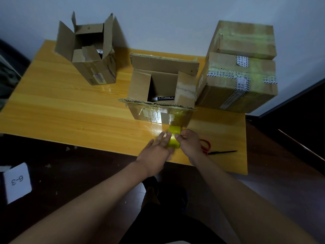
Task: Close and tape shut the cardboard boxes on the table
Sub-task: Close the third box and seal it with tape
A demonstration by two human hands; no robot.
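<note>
While both hands meet over the near edge of the table [70, 103], the tape roll [174, 139] sits between them, yellow-green, just in front of the middle box.

Item: tape roll. Location: low over the table's near edge, close to the open box's front wall. The right hand [189, 143] grips it from the right side, fingers curled round it. The left hand [156, 148] lies against its left side with fingers fairly straight and loosely spread; whether they are picking at the tape's free end cannot be told.

Item: open box [161, 88], middle of table. Four flaps up or folded outward, front flap hanging toward the person, front wall glossy with old tape. A dark object lies inside. It lies directly beyond the fingers, its long axis running left to right, so a strip would likely be drawn away from the person across the closed seam. Both hands are about equally near; flaps must be shut first.

Item: second open box [93, 55], far left, flaps upright.

Item: two sealed boxes [241, 67], stacked at right, touching the middle box.

Item: scissors [211, 148], red-handled, just right of the right hand.

Item: paper label [17, 182], marked 6-3, on the dark floor at left.
</note>
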